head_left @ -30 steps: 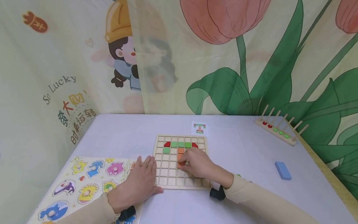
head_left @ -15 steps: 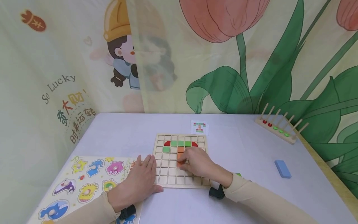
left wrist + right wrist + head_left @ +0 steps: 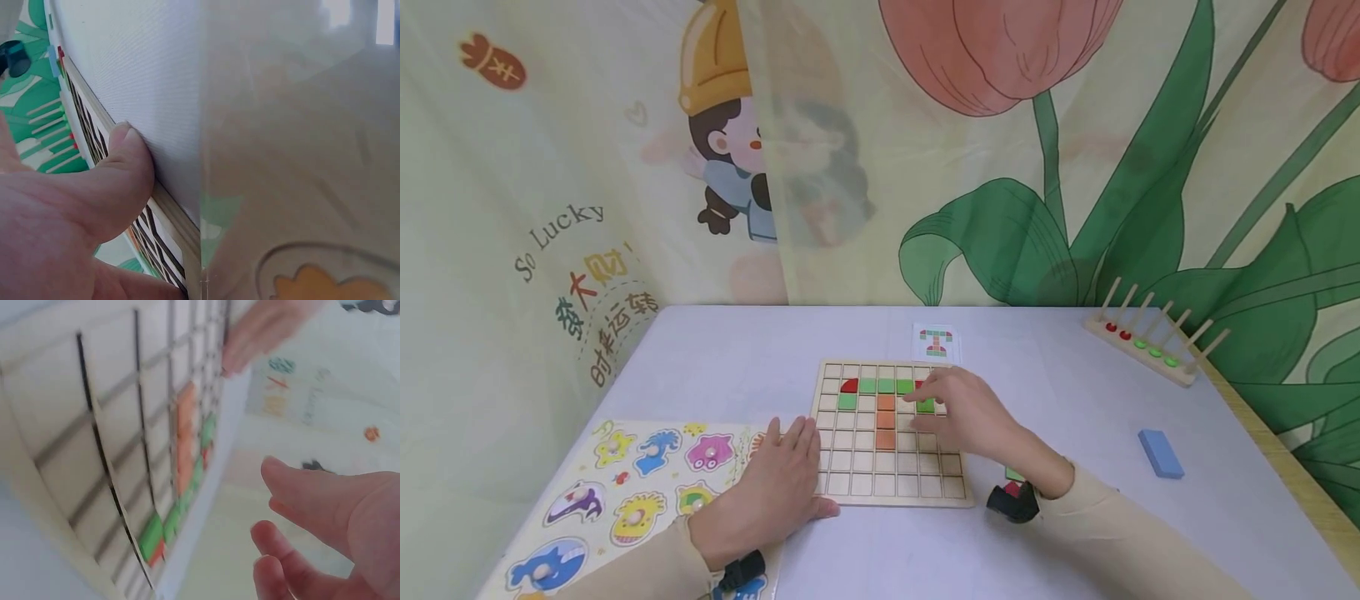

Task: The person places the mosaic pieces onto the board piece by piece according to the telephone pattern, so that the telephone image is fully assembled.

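A wooden grid board lies on the table with coloured tiles in its cells. Its upper part shows a red quarter-round tile, a row of green tiles and a column of orange tiles. My left hand rests flat at the board's left edge, its thumb touching the near side, as the left wrist view also shows. Raised over the board's right half is my right hand, thumb and fingers apart, holding nothing. It partly covers a green tile and a red tile.
A small pattern card lies behind the board. At left is an animal knob puzzle. Loose green and red pieces sit near the right wrist. Farther right are a blue block and a peg stand with beads.
My right hand has come away from the lowest orange tile and moved up and to the right, uncovering the orange column. The left hand stays in place.
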{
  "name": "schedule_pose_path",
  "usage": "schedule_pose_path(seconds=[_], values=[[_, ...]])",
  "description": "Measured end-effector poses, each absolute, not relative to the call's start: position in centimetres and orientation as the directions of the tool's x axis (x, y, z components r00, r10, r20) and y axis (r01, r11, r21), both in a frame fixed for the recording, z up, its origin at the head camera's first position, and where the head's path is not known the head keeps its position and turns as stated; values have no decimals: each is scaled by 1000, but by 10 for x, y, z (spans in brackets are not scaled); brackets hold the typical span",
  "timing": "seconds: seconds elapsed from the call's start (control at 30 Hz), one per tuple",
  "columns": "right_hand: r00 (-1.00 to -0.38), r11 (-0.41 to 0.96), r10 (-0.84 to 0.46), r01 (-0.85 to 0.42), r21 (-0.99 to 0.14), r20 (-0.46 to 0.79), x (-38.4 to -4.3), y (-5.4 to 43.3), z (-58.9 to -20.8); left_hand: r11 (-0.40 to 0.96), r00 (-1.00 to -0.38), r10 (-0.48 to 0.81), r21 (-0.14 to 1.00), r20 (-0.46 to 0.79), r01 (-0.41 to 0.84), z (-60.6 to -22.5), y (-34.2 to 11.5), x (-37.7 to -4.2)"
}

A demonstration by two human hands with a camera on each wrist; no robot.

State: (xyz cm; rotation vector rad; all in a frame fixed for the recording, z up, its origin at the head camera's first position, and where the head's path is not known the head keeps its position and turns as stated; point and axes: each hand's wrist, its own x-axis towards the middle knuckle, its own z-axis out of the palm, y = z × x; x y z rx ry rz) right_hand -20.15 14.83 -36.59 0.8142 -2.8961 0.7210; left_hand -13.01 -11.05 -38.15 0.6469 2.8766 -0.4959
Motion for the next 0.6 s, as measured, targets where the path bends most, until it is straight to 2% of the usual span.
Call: schedule_pose_path(seconds=[0.27, 0.6], values=[[-917, 815, -362, -398, -421, 166, -189, 200, -350, 858, -897, 393, -271, -201, 437, -382, -110, -130], [-963, 842, -270, -240, -483, 8, -165, 245, -373, 866, -897, 395, -246, -200, 436, -383, -112, -130]])
